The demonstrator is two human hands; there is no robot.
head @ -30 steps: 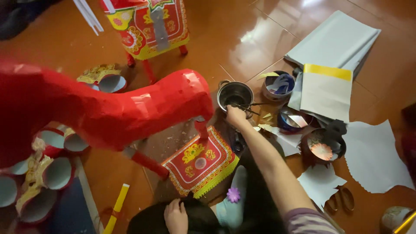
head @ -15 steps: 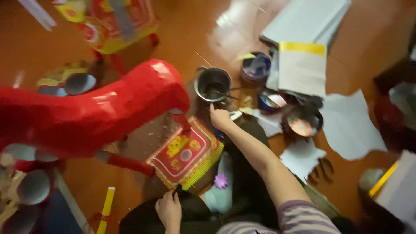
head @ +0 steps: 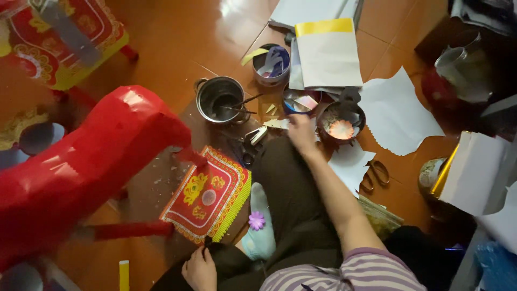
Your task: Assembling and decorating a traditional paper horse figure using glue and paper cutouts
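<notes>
Right hand [head: 300,133]: blurred near small bowls [head: 340,122], grip unclear. Left hand [head: 200,268]: loosely curled on dark cloth [head: 226,258], partly cut off.

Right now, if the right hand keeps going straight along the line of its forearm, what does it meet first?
Probably the small dark round bowl of paper scraps, just beyond the right hand. The scattered pale paper bits lie to its side. Depth is unclear from this overhead view, and the hand is blurred.
</notes>
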